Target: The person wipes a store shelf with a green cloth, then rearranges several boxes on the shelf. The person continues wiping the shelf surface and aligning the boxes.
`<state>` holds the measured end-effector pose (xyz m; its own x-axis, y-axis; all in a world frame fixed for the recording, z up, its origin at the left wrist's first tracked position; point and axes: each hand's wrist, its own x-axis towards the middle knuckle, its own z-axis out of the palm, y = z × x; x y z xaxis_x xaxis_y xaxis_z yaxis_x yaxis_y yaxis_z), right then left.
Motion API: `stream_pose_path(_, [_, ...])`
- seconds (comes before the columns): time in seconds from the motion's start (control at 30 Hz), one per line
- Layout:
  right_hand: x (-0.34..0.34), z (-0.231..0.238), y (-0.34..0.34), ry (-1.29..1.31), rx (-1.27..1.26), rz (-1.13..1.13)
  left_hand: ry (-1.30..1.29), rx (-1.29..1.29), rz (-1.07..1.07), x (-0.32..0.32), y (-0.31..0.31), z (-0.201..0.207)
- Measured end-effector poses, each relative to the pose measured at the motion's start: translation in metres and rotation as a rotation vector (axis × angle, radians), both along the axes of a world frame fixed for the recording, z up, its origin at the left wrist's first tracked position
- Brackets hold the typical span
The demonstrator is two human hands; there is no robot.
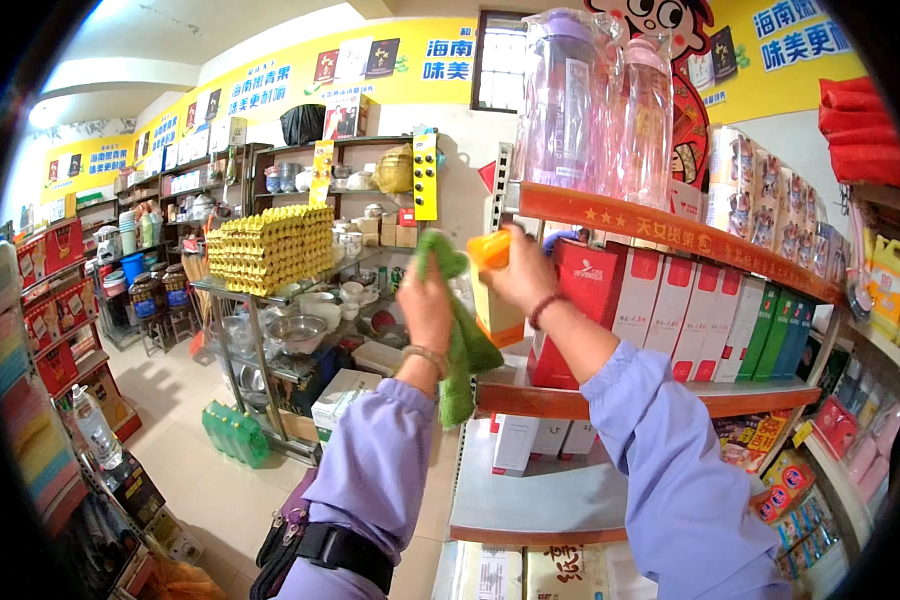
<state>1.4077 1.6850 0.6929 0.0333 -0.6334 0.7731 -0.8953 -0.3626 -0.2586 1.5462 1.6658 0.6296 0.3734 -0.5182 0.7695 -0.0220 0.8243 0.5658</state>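
Wiping is in hand: the left hand grips a green cloth beside an orange-capped carton, which the right hand clasps at the shelf end. The next move likely calls for a firm hold while the cloth passes over it.

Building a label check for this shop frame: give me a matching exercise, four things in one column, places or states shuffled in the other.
Things:
1. green cloth
2. orange-capped pale carton
3. clear plastic water bottles in wrap
4. stacked yellow egg trays

Places or states:
A. on the top orange-edged shelf
B. piled on the metal rack across the aisle
C. gripped and hanging from the left hand
D. held at its cap by the right hand

Pairs: 1-C, 2-D, 3-A, 4-B
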Motion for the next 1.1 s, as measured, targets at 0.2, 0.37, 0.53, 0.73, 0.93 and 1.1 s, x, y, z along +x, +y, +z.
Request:
stream_pose_path(0.2, [-0.007,0.016,-0.001,-0.011,0.079,-0.061,-0.505,0.233,-0.353,0.034,-0.024,-0.024])
stream_pose_path(0.37, [0.000,0.017,0.007,0.045,0.241,-0.151,-0.753,0.384,-0.652,0.008,-0.013,-0.038])
stream_pose_path(0.53, [0.017,0.003,0.056,0.440,0.020,-0.137,-0.719,0.299,-0.826,0.009,-0.021,-0.043])
stream_pose_path(0.73, [-0.029,-0.019,0.103,0.755,-0.471,0.009,-0.844,0.217,-0.778,0.001,-0.030,-0.045])
stream_pose_path(0.93, [-0.067,-0.095,0.120,0.594,-0.189,0.005,-0.923,0.185,-0.681,-0.001,-0.031,-0.041])
stream_pose_path(1.1, [-0.091,-0.106,0.112,0.451,-0.044,-0.111,-1.084,0.244,-0.585,-0.020,-0.024,-0.026])
